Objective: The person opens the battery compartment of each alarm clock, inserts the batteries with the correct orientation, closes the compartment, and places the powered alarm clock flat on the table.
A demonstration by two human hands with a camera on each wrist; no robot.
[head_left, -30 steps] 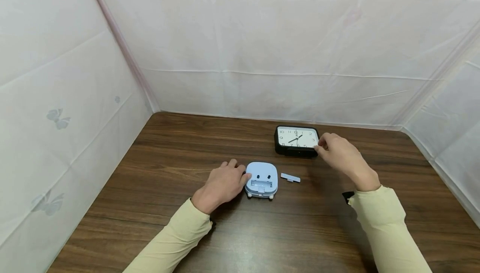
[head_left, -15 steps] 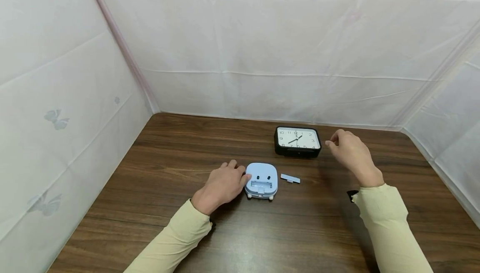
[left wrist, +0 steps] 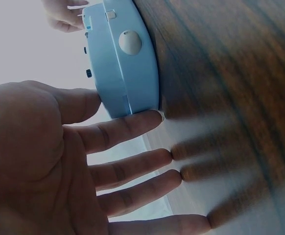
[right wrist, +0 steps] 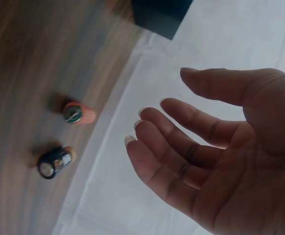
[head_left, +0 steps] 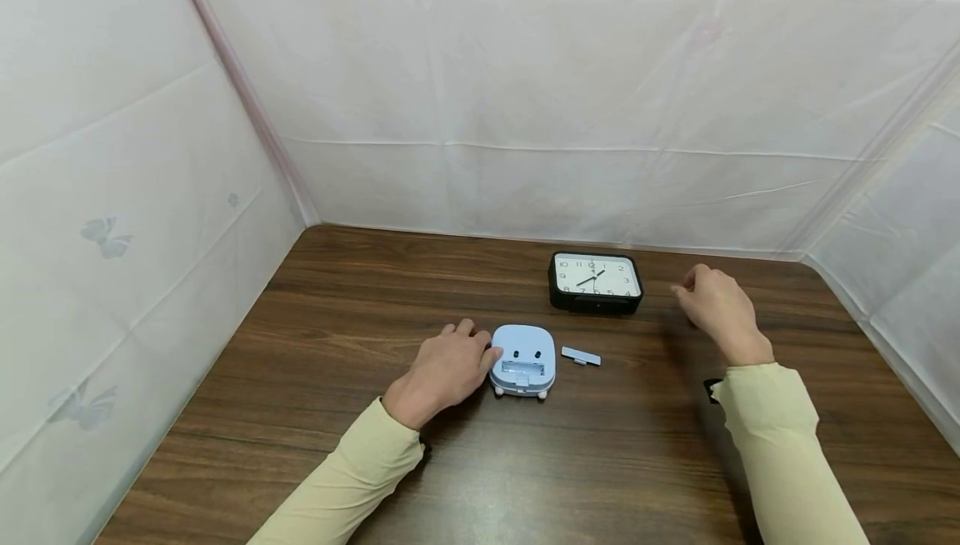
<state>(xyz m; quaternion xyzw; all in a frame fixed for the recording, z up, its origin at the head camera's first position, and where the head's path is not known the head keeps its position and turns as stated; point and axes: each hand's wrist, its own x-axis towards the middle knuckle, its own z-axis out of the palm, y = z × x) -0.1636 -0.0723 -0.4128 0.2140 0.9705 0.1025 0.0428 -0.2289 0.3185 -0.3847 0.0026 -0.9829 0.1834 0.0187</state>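
The light-blue, rounded-square plastic device (head_left: 527, 343) lies on your brown wooden table (head_left: 375, 278), uncovered; its light-blue plastic strip cover (head_left: 581, 355), an orange cylindrical battery (right wrist: 80, 113) and a black cylindrical battery (right wrist: 56, 162) remain loose. Your left hand (head_left: 446, 363) touches the device, unclamped. Your right hand (head_left: 718, 308), thumb and fingers apart, holds nothing, having left the black rectangular clock (head_left: 596, 281) it touched a second ago.

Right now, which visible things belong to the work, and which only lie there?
Probably for the work:
Light blue rounded case, compartment open, touched by left fingers
Narrow light blue strip
Small orange cylindrical battery
Small black cylindrical battery

Probably just lying about:
Black rectangular white-faced clock, untouched
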